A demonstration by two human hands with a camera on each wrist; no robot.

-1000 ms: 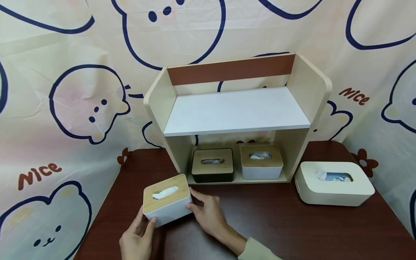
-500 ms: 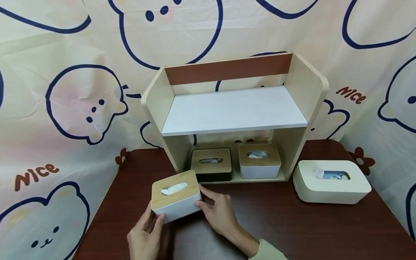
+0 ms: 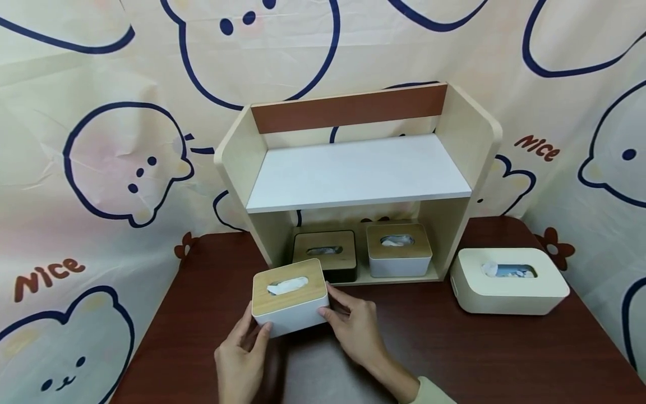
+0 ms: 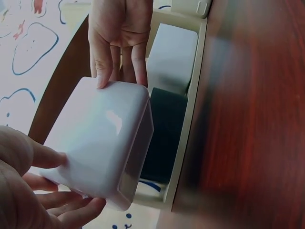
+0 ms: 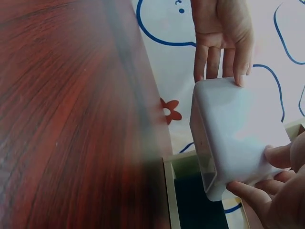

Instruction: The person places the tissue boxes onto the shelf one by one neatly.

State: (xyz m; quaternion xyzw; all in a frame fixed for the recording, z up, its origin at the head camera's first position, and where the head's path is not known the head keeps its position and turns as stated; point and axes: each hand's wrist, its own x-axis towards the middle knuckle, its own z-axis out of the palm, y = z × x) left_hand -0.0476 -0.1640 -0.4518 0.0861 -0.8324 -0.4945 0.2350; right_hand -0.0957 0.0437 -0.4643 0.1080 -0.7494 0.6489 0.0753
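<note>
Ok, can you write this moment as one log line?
left hand: holds white tissue box; right hand: holds same box; lower shelf: black-sided box, another white box; table: cream box

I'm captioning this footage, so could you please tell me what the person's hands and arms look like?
Both the left hand and right hand are bare, with no gloves or rings visible. A plain, pale green-beige sleeve ends partway down the right forearm; no band or cable shows there. No left sleeve is in view.
</note>
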